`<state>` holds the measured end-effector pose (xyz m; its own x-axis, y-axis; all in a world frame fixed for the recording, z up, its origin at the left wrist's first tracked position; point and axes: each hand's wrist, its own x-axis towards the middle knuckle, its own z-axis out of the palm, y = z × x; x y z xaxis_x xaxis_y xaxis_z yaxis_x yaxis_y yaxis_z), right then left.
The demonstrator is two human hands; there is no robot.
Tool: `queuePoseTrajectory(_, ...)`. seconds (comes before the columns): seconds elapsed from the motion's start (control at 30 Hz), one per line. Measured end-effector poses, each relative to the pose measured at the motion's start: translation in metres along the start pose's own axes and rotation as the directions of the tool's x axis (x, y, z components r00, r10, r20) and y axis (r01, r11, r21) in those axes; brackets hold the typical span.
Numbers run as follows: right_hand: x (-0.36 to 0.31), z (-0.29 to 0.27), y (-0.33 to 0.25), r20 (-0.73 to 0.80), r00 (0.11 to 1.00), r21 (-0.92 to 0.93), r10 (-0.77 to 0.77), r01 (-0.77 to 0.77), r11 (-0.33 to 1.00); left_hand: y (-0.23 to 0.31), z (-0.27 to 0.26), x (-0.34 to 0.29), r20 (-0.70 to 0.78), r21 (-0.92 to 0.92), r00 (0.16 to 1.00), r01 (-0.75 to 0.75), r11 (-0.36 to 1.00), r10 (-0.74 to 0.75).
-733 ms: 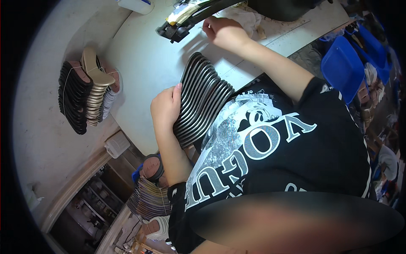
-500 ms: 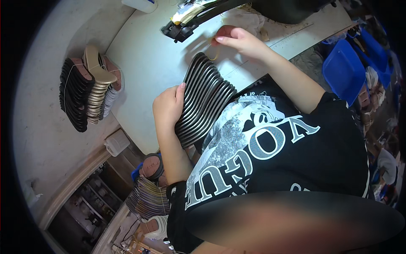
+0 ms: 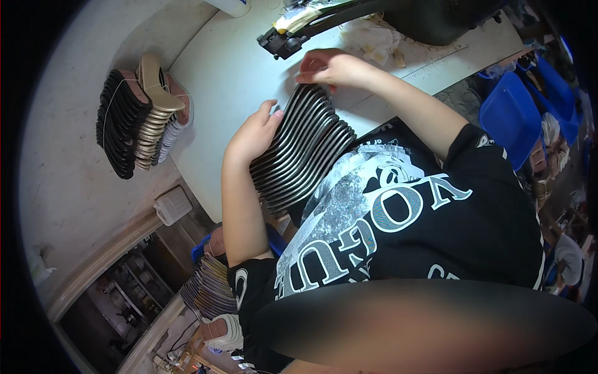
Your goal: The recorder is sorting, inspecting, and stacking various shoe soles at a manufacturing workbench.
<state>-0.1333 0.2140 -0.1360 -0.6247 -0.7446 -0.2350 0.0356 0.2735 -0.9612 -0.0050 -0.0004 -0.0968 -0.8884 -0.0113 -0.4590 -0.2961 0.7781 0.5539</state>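
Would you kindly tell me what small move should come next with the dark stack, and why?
Perhaps the left hand should press lightly against the dark stack to steady it: the right hand is at its far end, and the many curved layers might slip.

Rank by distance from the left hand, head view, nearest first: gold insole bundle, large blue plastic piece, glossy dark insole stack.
From the left hand:
1. Glossy dark insole stack: immediately right.
2. Gold insole bundle: left, near the wall.
3. Large blue plastic piece: far right.
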Motion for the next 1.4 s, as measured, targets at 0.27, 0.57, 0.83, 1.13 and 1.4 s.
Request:
queuePoseTrajectory(0.27,0.009,0.008,-0.004,0.231,0.971,-0.26,0.056,0.006,0.966,0.007,-0.004,0.025,0.124,-0.278,0.954,-0.229,0.933,0.272)
queuePoseTrajectory(0.57,0.011,0.005,-0.019,0.391,0.897,-0.433,0.207,-0.019,0.901,0.016,-0.003,0.031,0.18,0.003,0.981,-0.079,0.997,0.077)
queuePoseTrajectory(0.83,0.009,0.002,-0.015,0.404,0.892,-0.506,0.205,0.031,0.862,-0.01,-0.01,-0.021,0.203,-0.004,0.974,0.106,0.994,-0.103)
queuePoseTrajectory(1.13,-0.021,0.012,-0.018,0.609,0.71,-0.322,0.353,-0.186,0.928,-0.017,0.003,-0.113,-0.18,-0.106,0.956,0.215,0.971,-0.232)
queuePoseTrajectory(1.4,-0.043,0.091,-0.032,0.515,0.771,-0.427,0.376,-0.15,0.892,-0.04,0.012,-0.126,-0.103,-0.43,0.92,0.301,0.851,-0.378)
